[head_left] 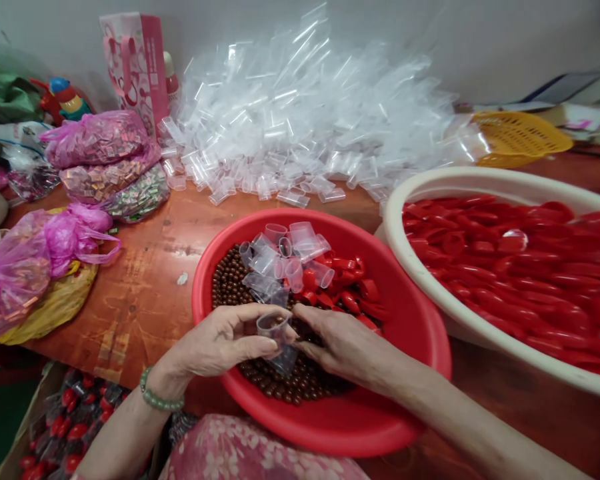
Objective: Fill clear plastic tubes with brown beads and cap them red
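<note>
My left hand (217, 343), with a green bead bracelet at the wrist, holds a clear plastic cup (274, 324) between thumb and fingers, its open mouth tilted up. Close beside it is my right hand (343, 343), its fingers curled together over the brown balls; what they hold, if anything, is hidden. Both hands are above a red basin (433, 347). Inside it lie many shiny brown balls (293, 387), a small heap of clear cups (267, 260) and several red plastic pieces (347, 272).
A white tub (400, 247) of red plastic pieces stands at the right. Behind are a large pile of clear cups (290, 120) and a yellow basket (525, 137). Pink bags (97, 140) of small packets sit left, a box of red-and-clear items (75, 420) below.
</note>
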Available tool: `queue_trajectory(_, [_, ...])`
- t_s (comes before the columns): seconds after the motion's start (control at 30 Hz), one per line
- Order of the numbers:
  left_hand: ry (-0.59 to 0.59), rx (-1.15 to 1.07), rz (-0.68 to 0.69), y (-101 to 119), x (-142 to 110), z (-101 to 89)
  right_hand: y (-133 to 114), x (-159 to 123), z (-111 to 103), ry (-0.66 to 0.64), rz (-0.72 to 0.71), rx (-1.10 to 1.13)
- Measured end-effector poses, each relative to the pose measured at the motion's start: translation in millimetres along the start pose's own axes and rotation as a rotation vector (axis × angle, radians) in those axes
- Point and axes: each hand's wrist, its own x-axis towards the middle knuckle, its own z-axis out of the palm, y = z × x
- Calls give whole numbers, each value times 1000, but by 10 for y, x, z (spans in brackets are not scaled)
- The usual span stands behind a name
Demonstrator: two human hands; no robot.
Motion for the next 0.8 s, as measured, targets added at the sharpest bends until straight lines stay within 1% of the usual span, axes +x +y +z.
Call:
queue_trajectory(0.1, [-21, -158, 13, -47, -1, -13, 22, 13, 40, 3, 19, -35])
queue_trajectory(0.23, [20, -251, 61, -71, -20, -8, 56, 1, 91, 2, 11, -55])
queue_trajectory(0.33, [34, -245, 109, -87, -58, 27, 90, -48, 110, 67, 2, -101])
queue_trajectory(0.43, [44, -202, 141, -103, -98, 76, 106, -126, 83, 138, -25, -168])
queue_trajectory(0.6, [124, -125, 160, -127, -130, 111, 15, -238, 2, 294, -90, -169])
queue_trajectory(0.63, [126, -115, 154, -130, -133, 110, -24, -243, 0, 292, -107, -169])
queue_trajectory(0.67, [124, -109, 148, -132, -137, 108, -69, -237, 7, 264, -134, -179])
queue_trajectory(0.77, [124, -111, 133, -130, -144, 95, -200, -168, 79, 133, -238, -280])
queue_trajectory(0.8, [125, -114, 121, -129, -144, 88, -235, -134, 114, 115, -272, -332])
